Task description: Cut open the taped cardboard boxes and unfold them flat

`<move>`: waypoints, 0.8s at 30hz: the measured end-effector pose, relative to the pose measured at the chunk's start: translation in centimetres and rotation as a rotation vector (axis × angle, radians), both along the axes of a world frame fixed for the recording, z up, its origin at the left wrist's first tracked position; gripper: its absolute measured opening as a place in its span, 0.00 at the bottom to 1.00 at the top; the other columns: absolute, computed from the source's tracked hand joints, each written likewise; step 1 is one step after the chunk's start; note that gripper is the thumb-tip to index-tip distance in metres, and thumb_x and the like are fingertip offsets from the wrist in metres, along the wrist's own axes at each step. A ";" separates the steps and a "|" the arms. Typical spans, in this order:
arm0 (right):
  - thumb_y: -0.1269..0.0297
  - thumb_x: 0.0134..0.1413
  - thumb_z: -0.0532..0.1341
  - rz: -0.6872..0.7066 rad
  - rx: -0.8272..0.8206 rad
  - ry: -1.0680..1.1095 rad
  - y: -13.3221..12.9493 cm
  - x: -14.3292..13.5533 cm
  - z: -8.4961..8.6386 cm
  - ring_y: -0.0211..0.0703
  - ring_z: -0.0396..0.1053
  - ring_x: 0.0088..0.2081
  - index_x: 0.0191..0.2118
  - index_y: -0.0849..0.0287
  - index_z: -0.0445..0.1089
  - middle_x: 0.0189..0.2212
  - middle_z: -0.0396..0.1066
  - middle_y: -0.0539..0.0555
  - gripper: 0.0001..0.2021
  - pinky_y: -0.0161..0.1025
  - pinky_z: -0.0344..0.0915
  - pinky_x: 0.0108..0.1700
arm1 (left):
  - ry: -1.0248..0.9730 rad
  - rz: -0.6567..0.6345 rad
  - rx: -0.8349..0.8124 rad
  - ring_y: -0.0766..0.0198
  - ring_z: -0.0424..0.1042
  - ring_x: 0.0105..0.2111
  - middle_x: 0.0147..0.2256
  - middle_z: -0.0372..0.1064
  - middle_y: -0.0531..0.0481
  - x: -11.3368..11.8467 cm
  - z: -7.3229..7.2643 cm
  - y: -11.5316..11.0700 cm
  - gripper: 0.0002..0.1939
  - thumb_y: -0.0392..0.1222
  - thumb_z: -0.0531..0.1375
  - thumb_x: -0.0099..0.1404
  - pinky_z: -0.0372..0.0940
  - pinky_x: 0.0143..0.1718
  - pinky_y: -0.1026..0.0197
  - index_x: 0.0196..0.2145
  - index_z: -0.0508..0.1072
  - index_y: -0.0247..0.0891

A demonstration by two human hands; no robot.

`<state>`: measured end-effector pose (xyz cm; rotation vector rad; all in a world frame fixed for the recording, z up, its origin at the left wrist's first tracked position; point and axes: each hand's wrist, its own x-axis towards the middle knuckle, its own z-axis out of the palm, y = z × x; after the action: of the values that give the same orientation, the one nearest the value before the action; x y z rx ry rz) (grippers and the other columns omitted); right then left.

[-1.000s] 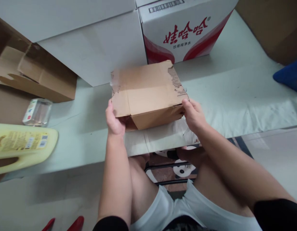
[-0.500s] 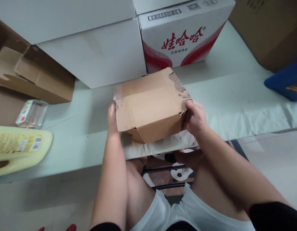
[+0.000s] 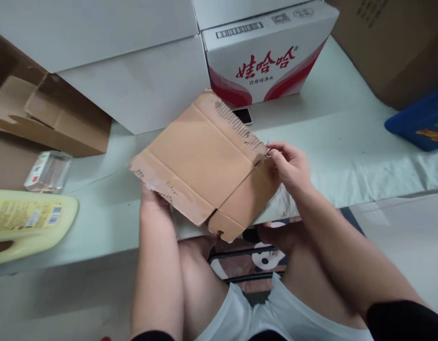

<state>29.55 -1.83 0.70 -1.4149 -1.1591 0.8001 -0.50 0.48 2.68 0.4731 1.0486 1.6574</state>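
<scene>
A brown cardboard box (image 3: 201, 161), partly flattened, is held tilted above the near edge of the covered table. Its flaps are spread, with torn, ribbed strips along two edges and creases between the panels. My left hand (image 3: 153, 196) grips the box at its left edge, most of the fingers hidden under the board. At the right corner, my right hand (image 3: 291, 166) pinches the torn edge between thumb and fingers. Just beyond the cardboard lies a dark-screened phone (image 3: 243, 116), partly covered by it.
White cartons (image 3: 140, 85) and a red-and-white water carton (image 3: 264, 66) stand at the back. To the left are an open brown box (image 3: 73, 123), a clear plastic container (image 3: 50, 171) and a yellow bottle (image 3: 30, 222). A blue container (image 3: 417, 121) sits at the right.
The box has turned and opened flatter, with its left side lower and flaps folded out. My left hand has moved left and down beneath it. The phone has come into view.
</scene>
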 end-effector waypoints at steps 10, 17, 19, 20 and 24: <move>0.44 0.38 0.74 0.432 -0.402 0.509 -0.3 0.0 0.1 0.30 0.55 0.19 0.29 0.58 0.68 0.20 0.63 0.47 0.24 0.31 0.51 0.18 | -0.077 0.153 0.081 0.55 0.75 0.52 0.45 0.80 0.44 -0.2 0.4 0.2 0.30 0.54 0.40 0.75 0.69 0.55 0.50 0.56 0.72 0.35; 0.49 0.34 0.76 0.281 -0.296 0.658 -2.2 0.5 2.2 0.24 0.46 0.13 0.24 0.58 0.64 0.14 0.56 0.41 0.24 0.28 0.45 0.13 | -0.278 0.062 -0.105 0.69 0.74 0.23 0.25 0.76 0.49 -0.1 2.0 0.7 0.18 0.36 0.46 0.70 0.69 0.27 0.69 0.37 0.76 0.35; 0.50 0.31 0.76 0.028 -0.241 0.584 -3.4 2.8 2.8 0.26 0.50 0.14 0.25 0.57 0.64 0.16 0.59 0.42 0.23 0.29 0.47 0.14 | -0.362 0.021 -0.241 0.75 0.64 0.13 0.19 0.70 0.54 -0.6 2.4 0.7 0.14 0.31 0.48 0.67 0.57 0.16 0.74 0.31 0.72 0.35; 0.51 0.30 0.76 -0.119 -0.210 0.523 -4.2 4.3 3.1 0.27 0.52 0.15 0.26 0.56 0.65 0.19 0.61 0.43 0.23 0.30 0.48 0.14 | -0.384 0.014 -0.276 0.76 0.61 0.11 0.18 0.68 0.56 -0.8 2.5 0.7 0.12 0.32 0.49 0.66 0.52 0.14 0.75 0.29 0.70 0.36; 0.58 0.38 0.73 -0.536 -0.088 0.278 -7.7 11.3 4.5 0.31 0.58 0.18 0.25 0.49 0.67 0.22 0.65 0.47 0.13 0.36 0.51 0.16 | -0.406 0.021 -0.286 0.75 0.62 0.12 0.16 0.66 0.56 -0.9 2.8 0.3 0.10 0.35 0.51 0.65 0.53 0.13 0.73 0.26 0.68 0.36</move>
<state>40.83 -9.52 5.25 -1.5341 -0.4997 0.6389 -1.38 0.79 5.51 -0.0628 0.9628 1.5069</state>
